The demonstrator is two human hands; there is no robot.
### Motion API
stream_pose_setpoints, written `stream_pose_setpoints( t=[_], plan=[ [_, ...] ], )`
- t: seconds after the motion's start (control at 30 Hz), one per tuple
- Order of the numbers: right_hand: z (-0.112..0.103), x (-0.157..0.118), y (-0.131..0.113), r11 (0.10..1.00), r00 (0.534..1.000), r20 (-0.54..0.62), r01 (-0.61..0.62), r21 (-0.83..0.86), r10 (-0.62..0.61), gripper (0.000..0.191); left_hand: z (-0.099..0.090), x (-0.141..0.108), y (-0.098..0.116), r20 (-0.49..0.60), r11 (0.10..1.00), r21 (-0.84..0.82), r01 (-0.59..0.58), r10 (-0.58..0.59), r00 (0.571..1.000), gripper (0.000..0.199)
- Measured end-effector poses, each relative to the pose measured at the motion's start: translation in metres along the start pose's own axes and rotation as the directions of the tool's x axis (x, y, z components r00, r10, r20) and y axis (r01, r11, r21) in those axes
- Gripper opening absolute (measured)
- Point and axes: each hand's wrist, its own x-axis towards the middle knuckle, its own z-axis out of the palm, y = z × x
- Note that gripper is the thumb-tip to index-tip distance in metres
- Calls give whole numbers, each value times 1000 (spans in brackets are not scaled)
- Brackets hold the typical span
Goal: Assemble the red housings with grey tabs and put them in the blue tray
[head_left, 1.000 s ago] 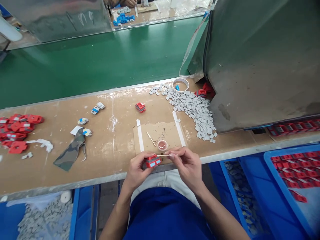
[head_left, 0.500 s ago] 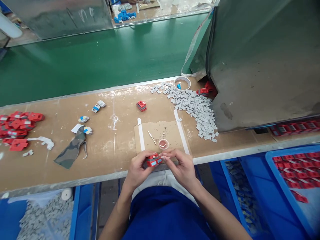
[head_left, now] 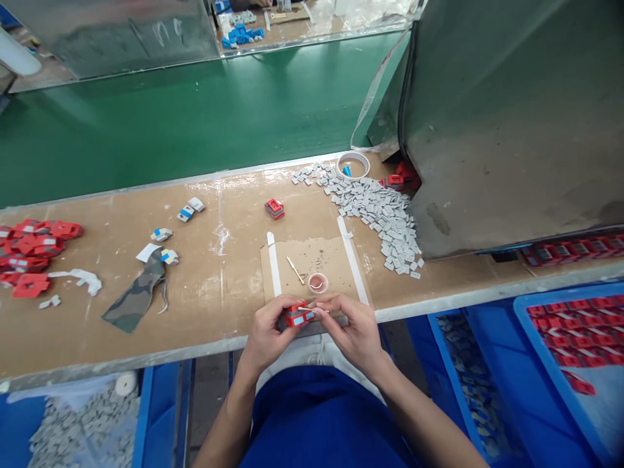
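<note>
Between the fingers of my left hand [head_left: 271, 325] is a small red toy vehicle part [head_left: 299, 315] with pale blue window panels, held at the table's front edge. My right hand [head_left: 351, 325] pinches a thin pale stick [head_left: 311, 309] that looks like a cotton swab, its tip against the top of the red part. My fingertips partly cover both. Just beyond my hands, a small round dish [head_left: 318, 283] with reddish contents rests on a taped-down cardboard sheet [head_left: 336, 260]. A second pale stick [head_left: 295, 270] lies beside it.
Small grey tiles [head_left: 385, 221] spread at the right, near a tape roll [head_left: 353, 166] and a big metal housing [head_left: 511, 130]. A single red part [head_left: 275, 208] lies ahead. Red parts [head_left: 36, 250] and camouflage cloth [head_left: 136, 292] lie left. Blue bins [head_left: 524, 325] stand below the edge.
The pale stick's tip has shifted slightly right and down on the red part. Both hands keep their grip, and the view has tilted a little.
</note>
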Motion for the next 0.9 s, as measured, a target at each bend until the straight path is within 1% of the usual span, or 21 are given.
stream_pose_setpoints(
  t=[0.07,0.13,0.2,0.27,0.37,0.5,0.57,0.63,0.7,0.77,0.83,0.9],
  plan=[
    [-2,0,0,999,1000,-25,-15,32,15,11,0,1,1,0,1000,7,5,-5,1000,19],
    [-7,1,3,999,996,-83,-30,41,33,11,-1,1,2,-1,1000,12,10,-10,1000,19],
    [-12,3,8,999,986,-159,-43,11,44,11,-1,1,3,-3,1000,12,18,-18,1000,19],
    [-14,5,15,998,978,-203,-49,-34,41,10,-1,1,2,-6,1000,0,26,-26,1000,20],
    [-10,6,27,994,985,-173,-42,-99,25,10,-2,1,0,-14,999,-39,36,-37,999,20],
    [-1,4,39,986,997,-68,-40,-164,29,8,-4,0,-3,-27,997,-68,48,-50,998,21],
    [-5,8,46,982,1000,-21,-19,-189,16,21,-4,0,-3,-30,996,-66,59,-61,998,22],
    [-20,19,54,968,1000,-19,-3,-251,-2,26,-5,0,-2,-28,995,-67,75,-77,997,23],
    [-44,36,63,933,999,-42,-19,-358,4,23,-5,0,-1,-24,993,-79,91,-93,995,23],
    [-73,56,71,878,998,-54,-59,-476,38,22,-5,1,0,-22,990,-100,102,-105,994,23],
    [-96,74,78,813,994,-69,-104,-573,79,20,-6,2,1,-25,987,-118,107,-111,993,22],
    [-109,88,85,758,992,-42,-117,-641,117,17,-6,3,1,-29,985,-127,114,-118,993,22]
  ],
)
